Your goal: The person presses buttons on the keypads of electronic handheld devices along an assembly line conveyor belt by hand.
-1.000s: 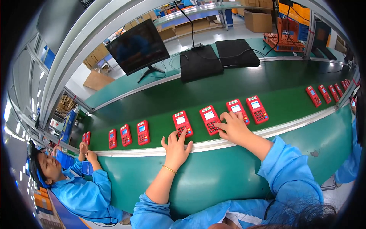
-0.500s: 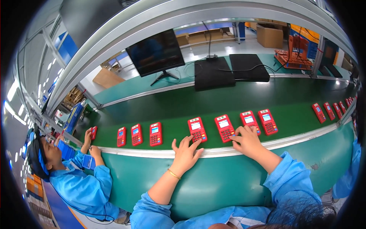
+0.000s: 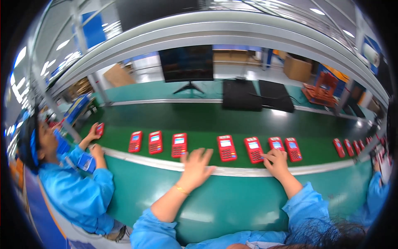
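Note:
Red handheld card terminals with small lit screens and dark keypads lie in a row on the dark green belt. My left hand (image 3: 196,169), a gold bracelet at its wrist, hovers with spread fingers at the belt's near edge, holding nothing. It is between one terminal (image 3: 179,145) and another terminal (image 3: 226,148), with a fingertip near the former's lower edge. My right hand (image 3: 277,164) reaches over the near rail, its fingers loosely apart. Its fingertips are at the keypad of a terminal (image 3: 253,145), and the hand partly covers the terminal (image 3: 276,143) beside it.
At the left, a co-worker in blue holds a terminal (image 3: 100,129). Another blue sleeve (image 3: 372,193) shows at the right. A metal rail (image 3: 236,171) edges the belt. Beyond stand a monitor (image 3: 186,64), black mats (image 3: 241,95) and an orange fixture (image 3: 320,91). A metal beam (image 3: 215,33) crosses above.
My left hand has lifted off the terminal it was touching and moved left. My right hand stays at its terminal. The view has turned.

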`<state>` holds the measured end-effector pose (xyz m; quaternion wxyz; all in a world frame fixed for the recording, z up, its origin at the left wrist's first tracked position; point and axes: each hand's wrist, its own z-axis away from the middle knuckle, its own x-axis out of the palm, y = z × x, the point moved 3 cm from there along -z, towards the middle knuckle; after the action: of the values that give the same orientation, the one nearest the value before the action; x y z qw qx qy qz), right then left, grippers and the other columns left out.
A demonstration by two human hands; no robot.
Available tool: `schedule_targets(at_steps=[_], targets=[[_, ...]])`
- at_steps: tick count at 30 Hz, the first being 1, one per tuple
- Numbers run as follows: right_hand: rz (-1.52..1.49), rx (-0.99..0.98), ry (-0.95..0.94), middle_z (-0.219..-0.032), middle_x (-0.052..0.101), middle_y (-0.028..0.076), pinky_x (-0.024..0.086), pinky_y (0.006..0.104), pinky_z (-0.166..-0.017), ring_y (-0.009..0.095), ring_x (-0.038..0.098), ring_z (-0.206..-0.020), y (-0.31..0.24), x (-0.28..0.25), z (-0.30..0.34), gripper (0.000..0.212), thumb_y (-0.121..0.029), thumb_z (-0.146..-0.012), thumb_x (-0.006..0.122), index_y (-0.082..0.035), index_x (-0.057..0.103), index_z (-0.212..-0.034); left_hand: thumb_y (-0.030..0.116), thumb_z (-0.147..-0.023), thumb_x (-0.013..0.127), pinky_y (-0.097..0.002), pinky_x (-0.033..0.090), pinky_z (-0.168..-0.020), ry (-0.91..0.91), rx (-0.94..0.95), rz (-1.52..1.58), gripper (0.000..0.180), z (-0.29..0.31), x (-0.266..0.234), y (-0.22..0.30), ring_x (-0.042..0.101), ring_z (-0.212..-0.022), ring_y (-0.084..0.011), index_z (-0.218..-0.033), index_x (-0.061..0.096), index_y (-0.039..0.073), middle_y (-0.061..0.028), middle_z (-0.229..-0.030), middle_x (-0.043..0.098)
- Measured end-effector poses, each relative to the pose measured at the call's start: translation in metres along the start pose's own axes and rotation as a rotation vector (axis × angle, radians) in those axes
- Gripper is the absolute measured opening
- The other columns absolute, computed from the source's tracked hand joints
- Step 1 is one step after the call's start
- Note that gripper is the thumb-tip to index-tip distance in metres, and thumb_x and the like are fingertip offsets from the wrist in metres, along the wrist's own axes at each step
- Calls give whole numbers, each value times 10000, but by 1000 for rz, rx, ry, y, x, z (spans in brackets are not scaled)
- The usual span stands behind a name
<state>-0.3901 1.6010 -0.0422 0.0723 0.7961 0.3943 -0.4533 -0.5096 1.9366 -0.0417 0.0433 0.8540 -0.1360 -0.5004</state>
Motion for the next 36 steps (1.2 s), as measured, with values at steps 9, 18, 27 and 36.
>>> schedule_targets(at_steps=[9,18,27,36], targets=[[35,11,-69,-894,594,-7,345,404,-890,207,558,-916,-9,2,-4,222,-219,-877,706,-187,801,-1075,399,-1030,515,-639,129,-1180,-37,-298,-76,602,32,-10,-101,341,-1435,-396,-1551,394,123,-228,-1516,403],[-1453,541,18,-679,511,13,356,328,-680,170,465,-699,17,-33,-24,277,-248,-1026,547,-107,782,-985,441,-1057,456,-611,138,-1182,-25,-400,-142,601,40,-3,-127,285,-1469,-392,-1561,394,120,-235,-1556,329],[-1236,572,-165,-658,540,28,371,272,-629,110,450,-649,47,-49,-13,448,-274,-1063,501,22,793,-899,450,-1055,470,-616,141,-1181,-63,-440,-157,613,41,-5,-140,266,-1482,-387,-1564,394,117,-218,-1578,311],[-1575,589,-652,-471,349,-22,329,276,-526,91,335,-501,-5,14,5,473,-277,-1064,515,72,786,-897,423,-1042,495,-539,162,-1192,-61,-386,-34,617,41,-8,-148,307,-1461,-377,-1566,389,116,-192,-1566,348]])
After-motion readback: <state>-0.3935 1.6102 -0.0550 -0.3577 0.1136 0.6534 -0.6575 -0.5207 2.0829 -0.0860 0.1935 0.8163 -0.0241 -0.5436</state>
